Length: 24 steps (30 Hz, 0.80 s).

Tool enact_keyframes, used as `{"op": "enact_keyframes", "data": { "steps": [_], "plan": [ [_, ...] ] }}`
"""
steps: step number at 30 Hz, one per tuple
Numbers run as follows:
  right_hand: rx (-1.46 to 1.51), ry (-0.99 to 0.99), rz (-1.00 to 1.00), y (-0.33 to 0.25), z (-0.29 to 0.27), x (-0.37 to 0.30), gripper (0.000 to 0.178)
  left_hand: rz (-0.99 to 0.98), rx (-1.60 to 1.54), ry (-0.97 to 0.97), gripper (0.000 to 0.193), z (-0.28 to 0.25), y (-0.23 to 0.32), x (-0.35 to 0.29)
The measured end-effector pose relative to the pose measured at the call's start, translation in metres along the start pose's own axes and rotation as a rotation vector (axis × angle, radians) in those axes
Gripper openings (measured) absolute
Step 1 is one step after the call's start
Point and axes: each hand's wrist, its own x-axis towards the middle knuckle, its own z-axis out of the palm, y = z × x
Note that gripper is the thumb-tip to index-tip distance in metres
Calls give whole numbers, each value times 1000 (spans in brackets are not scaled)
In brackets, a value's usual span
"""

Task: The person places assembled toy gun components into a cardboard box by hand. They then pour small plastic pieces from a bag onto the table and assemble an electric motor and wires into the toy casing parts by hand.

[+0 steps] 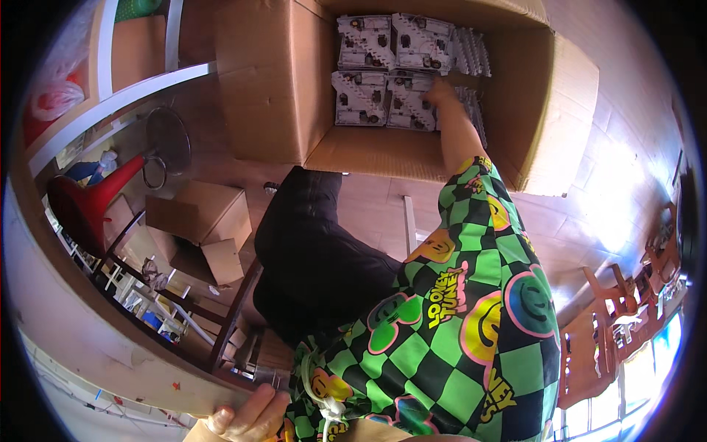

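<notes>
A brown floor [375,199] is seen below, lit by a bright patch at the right, and a pale tabletop [132,376] is bent along the lower left by the lens. Wooden chairs [611,317] are crowded at the far right, too tightly to be counted. One red stool [85,210] is set at the left, near one small carton [213,210], which is left open. One large carton [398,151] is placed ahead, also open. Inside it, four packs [364,42] are laid in two rows of two, and two further stacks [469,53] are lined up along their right, the nearer one partly hidden. The packs are whitish, printed with dark and reddish-brown pictures, and cut with stepped edges. The near right pack is reached by the right hand [443,94]; whether anything is gripped by its fingers cannot be told. The left hand [254,416] is held at the tabletop's edge, its fingers bent; whether the edge is gripped cannot be told.
</notes>
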Motion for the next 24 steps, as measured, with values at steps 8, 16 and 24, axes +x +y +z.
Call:
{"op": "enact_keyframes", "data": {
  "steps": [8,16,24],
  "plan": [
    [128,126,-92,31,3,0,63,-125,-53,135,18,22,-14,15],
    [137,92,-286,5,-7,-27,49,-201,-97,47,23,37,-42,48],
    [1171,-339,-182,9,-65,-48,40,-337,-298,142,29,97,-90,77]
  ]
}}
